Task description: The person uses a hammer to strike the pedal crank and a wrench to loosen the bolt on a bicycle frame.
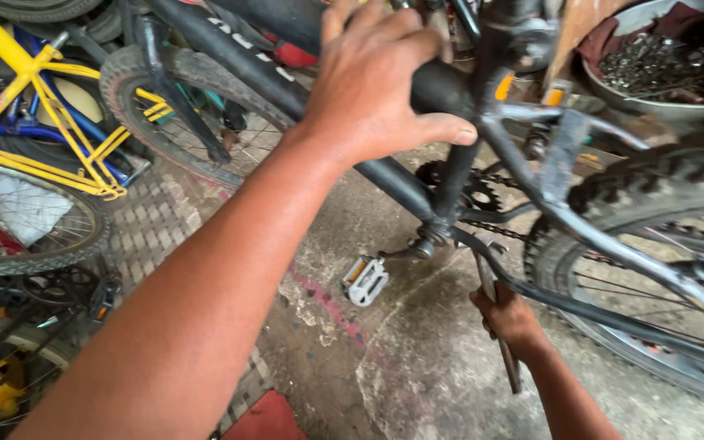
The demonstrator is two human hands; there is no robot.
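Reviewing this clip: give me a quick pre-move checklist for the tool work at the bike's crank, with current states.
1. Left hand grips the black frame tube: ok.
2. Right hand closed on the long tool: ok.
3. Tool's head seated at the bottom bracket: cannot tell, hidden behind frame.
4. Pedal free above the floor: ok.
5. Chain on the chainring: ok.
6. Rear wheel steadied: cannot tell.

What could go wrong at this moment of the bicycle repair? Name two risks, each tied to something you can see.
The long tool in the right hand could slip near the crank, driving knuckles into the chainring. The left hand alone steadies the frame; if its grip fails, the bicycle could tip.
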